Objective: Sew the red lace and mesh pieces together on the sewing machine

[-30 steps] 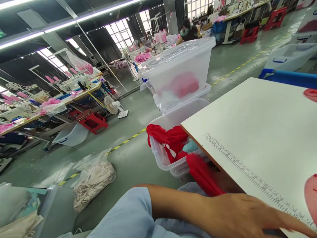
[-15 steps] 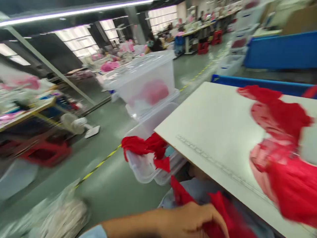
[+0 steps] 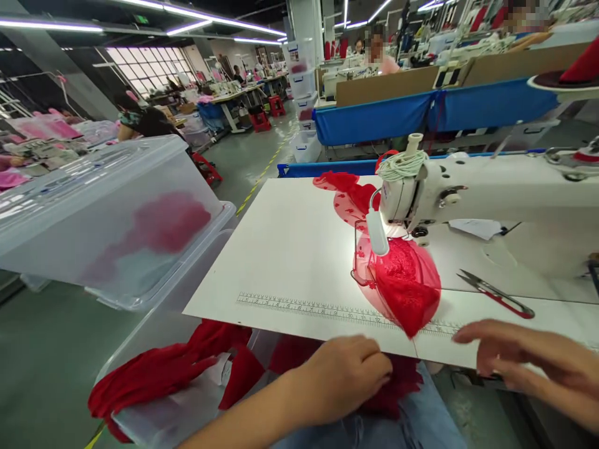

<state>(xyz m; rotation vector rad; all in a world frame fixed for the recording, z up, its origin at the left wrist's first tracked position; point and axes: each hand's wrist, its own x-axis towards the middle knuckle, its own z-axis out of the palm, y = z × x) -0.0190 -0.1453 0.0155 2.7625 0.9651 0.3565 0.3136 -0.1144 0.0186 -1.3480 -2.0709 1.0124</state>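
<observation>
My left hand (image 3: 344, 374) is at the table's front edge above my lap, its fingers curled on dark red fabric (image 3: 397, 383). My right hand (image 3: 533, 362) hovers off the front edge to the right, fingers apart and nothing visible in them. Between and beyond the hands, a sheer red lace piece (image 3: 407, 280) lies under the head of a white sewing machine (image 3: 468, 187), its pointed tip towards me with a thin thread hanging from it. More of the red sheer fabric (image 3: 350, 193) trails behind the needle area. Red-handled thread snips (image 3: 498, 294) rest near my right hand.
The white tabletop (image 3: 281, 249) has a printed ruler along its front. Below its left edge, a clear plastic bin (image 3: 140, 368) holds red cloth (image 3: 163, 377). A lidded clear box (image 3: 116, 218) stands at left. Blue cloth panels (image 3: 374, 118) and people at machines are behind.
The view has swung right, bringing the sewing machine, the snips and my right hand into sight. My left hand stays low, still on red fabric.
</observation>
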